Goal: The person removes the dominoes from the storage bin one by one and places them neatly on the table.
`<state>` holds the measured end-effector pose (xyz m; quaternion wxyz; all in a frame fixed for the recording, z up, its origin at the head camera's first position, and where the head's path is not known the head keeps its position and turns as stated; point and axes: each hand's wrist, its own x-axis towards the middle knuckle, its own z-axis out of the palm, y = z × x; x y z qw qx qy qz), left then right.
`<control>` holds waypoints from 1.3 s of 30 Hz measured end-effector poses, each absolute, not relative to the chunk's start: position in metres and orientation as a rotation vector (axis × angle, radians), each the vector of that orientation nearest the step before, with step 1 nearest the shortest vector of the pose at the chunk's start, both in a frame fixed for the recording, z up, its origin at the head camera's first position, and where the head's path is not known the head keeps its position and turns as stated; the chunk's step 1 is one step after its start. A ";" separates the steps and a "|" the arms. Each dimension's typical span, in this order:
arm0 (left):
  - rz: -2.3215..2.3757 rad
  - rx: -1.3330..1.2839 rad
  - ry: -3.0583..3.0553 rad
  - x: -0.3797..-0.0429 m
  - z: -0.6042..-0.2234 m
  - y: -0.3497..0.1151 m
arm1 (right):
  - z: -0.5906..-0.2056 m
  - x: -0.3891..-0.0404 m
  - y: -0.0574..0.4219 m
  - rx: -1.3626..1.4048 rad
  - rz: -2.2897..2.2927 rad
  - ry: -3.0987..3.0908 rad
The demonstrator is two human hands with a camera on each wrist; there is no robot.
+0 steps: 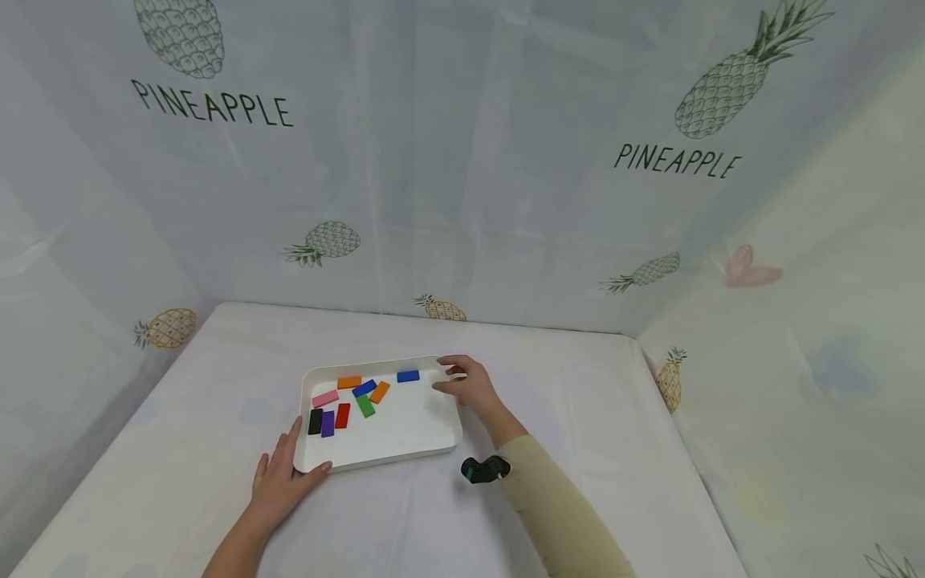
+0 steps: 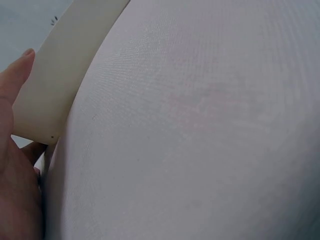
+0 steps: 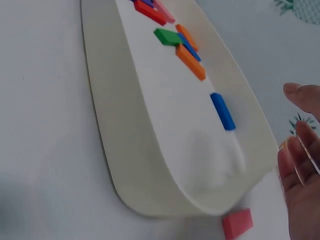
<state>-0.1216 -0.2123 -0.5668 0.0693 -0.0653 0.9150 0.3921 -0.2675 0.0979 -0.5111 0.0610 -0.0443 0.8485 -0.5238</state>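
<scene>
A white rectangular tray lies on the cloth-covered table. Its left part holds several coloured blocks: a black block, a purple block, a red block, a pink block and a green block among them. One blue block sits apart near the far wall. My left hand spans the near left corner, fingers along the left side and thumb against the near wall. Over the right end is my right hand, thumb and fingers apart with nothing between them.
Outside the tray's right end, a pinkish-red block lies on the table, mostly hidden by my hand in the head view. Pineapple-printed curtains hang behind the table and at both sides. A dark wrist device is on my right forearm.
</scene>
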 end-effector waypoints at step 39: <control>1.211 -0.162 2.829 -0.124 -0.574 -0.215 | -0.552 -0.271 0.039 -0.154 -1.389 2.535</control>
